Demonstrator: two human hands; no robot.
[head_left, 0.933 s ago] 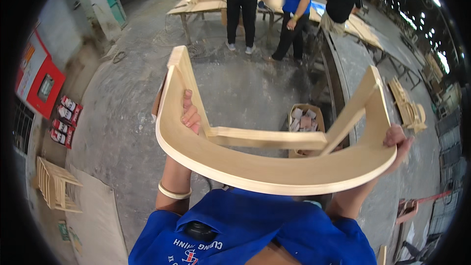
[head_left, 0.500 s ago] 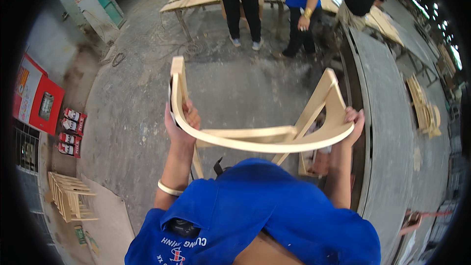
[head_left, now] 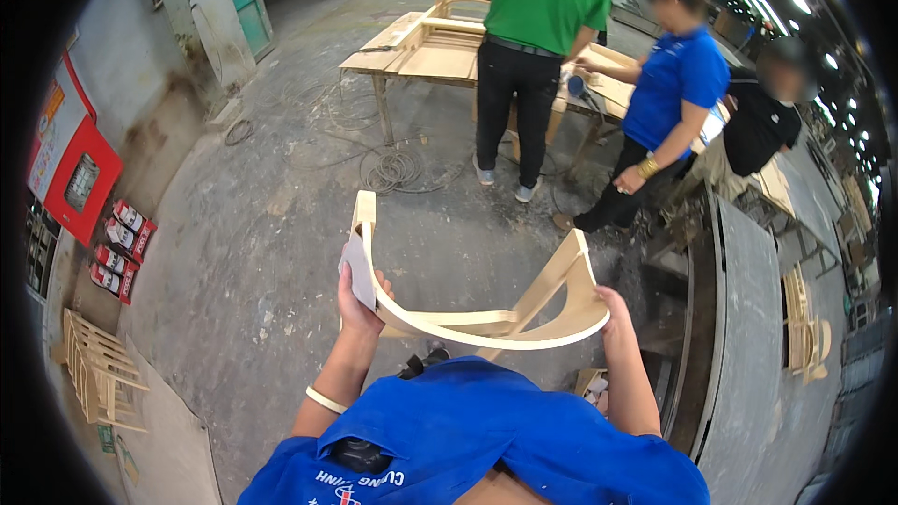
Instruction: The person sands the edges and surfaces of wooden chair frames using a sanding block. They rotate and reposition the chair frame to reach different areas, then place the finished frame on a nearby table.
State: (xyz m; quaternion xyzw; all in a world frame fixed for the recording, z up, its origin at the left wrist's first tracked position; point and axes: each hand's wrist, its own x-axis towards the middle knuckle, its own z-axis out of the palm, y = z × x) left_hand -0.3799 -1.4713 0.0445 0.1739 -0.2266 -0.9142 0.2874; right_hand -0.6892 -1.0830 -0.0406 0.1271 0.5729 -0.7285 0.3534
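1. Head view: both hands are holding a curved wooden chair frame out in front of the chest, in the lower middle of the frame, above the concrete floor.
2. The left hand is closing around the frame's left upright together with a pale sheet, seemingly sandpaper; the right hand is gripping the right end of the bent rail.
3. Compared with a moment ago, the frame is sitting lower and smaller in the picture, with its curved rail now seen more edge-on, and the view is tipping up toward the room.
4. That shift suggests the piece is being turned over for inspection or for rubbing down another face, rather than being set down.
5. At the top of the frame three people are standing at a worktop carrying another chair part; a small wooden rack is lying at the lower left.
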